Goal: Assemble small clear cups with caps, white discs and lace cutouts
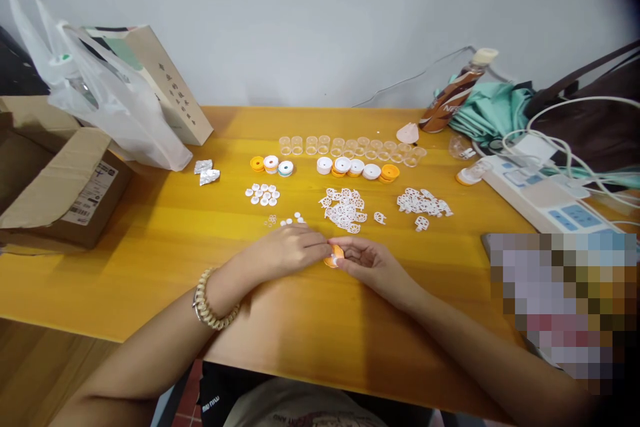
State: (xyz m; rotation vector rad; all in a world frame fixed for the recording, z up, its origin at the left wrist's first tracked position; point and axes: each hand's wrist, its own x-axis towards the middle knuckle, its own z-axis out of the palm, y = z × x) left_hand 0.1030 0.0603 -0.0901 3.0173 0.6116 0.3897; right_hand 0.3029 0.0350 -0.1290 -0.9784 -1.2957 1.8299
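My left hand [295,248] and my right hand [367,263] meet low over the table's middle. Between their fingers is a round orange cap [333,257] with a white centre. Fingertips of both hands close on its rim. Just beyond my left hand lie small white discs [293,221] and tiny clear rings [271,219]. Farther back are several white round pieces [263,194]. Two heaps of white openwork plastic parts, one in the middle [344,208] and one at the right [424,202], lie past my right hand. Behind them stands a row of white and orange caps [356,167].
Clear plastic cups [350,147] line the back. At left are a cardboard box [65,193], a white plastic bag [135,120] and foil pieces [207,172]. A power strip [550,197], a brown bottle [453,97] and a green umbrella [493,110] occupy the right.
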